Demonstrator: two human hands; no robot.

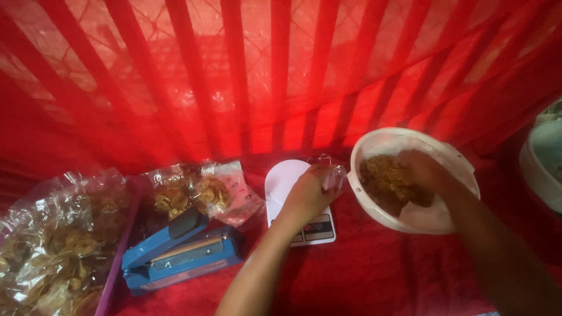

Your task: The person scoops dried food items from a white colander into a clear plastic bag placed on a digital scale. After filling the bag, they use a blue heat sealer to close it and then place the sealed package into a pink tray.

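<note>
Two bare hands work over a red cloth, seen from above. Nearest the viewer, at 7 o'clock, a blue heat sealer lies with its long axis running from 8 o'clock up toward 2 o'clock, its arm raised slightly; neither hand touches it. At 9 o'clock, along the left edge, filled clear packets of chips are heaped in a purple tray, and more packets lie just beyond the sealer. At centre, the left hand reaches in from 6 o'clock and grips the mouth of a small clear bag, fingers closed on the film; the bag is held over the far right corner of a white scale, whose display end points toward the viewer. Whether the bag rests on the platform or hangs just above it cannot be told. Just beside the bag, at 3 o'clock from it, stands a white perforated bowl tilted toward the viewer and partly filled with chips. The right hand enters from 4 o'clock and is sunk among the chips, fingers curled; blur hides whether it has a handful clenched. The bag thus lies at 9 o'clock from the right hand, close by, with the bowl's rim between them, and its opening faces up and toward the bowl. At 3 o'clock, at the frame edge, part of another pale container shows. Farthest off, from 10 to 2 o'clock, a red curtain hangs, backlit and crossed by dark bars.
</note>
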